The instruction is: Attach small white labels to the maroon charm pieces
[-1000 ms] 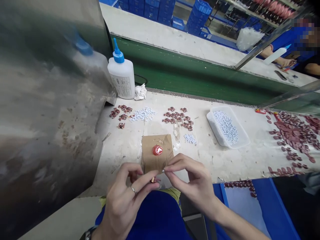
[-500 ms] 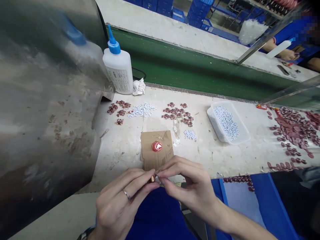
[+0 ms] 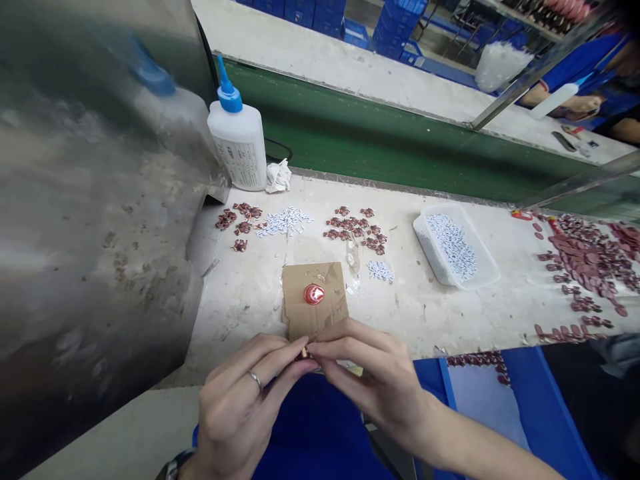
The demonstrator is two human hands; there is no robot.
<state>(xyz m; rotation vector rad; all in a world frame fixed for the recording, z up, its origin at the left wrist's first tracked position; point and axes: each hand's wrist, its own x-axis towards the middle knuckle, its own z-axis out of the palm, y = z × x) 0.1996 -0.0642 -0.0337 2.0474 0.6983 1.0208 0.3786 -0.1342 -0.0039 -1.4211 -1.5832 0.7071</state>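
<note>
My left hand point(image 3: 250, 400) pinches a small dark brown piece point(image 3: 303, 353) between thumb and fingertips, low in the middle. The fingertips of my right hand point(image 3: 373, 373) are pressed together against the right side of that piece; whatever they grip is too small to make out. Just beyond my hands lies a cardboard sheet point(image 3: 327, 317) bearing a shiny red and white oval point(image 3: 314, 294). Farther back are brown figures point(image 3: 353, 224) in loose groups and small piles of white-blue bits point(image 3: 285, 221).
A glue bottle point(image 3: 239, 143) stands beside a crumpled tissue point(image 3: 279, 176). A clear tub point(image 3: 453, 250) holds white-blue bits. Reddish parts point(image 3: 583, 260) cover the right end. A metal panel point(image 3: 100, 200) rises at left. Across the green divider point(image 3: 350, 127), a person's hands point(image 3: 580, 105) show.
My right hand's fingers have drawn closer together and shifted slightly left, against the brown piece. My left hand has moved very little. The view has shifted slightly.
</note>
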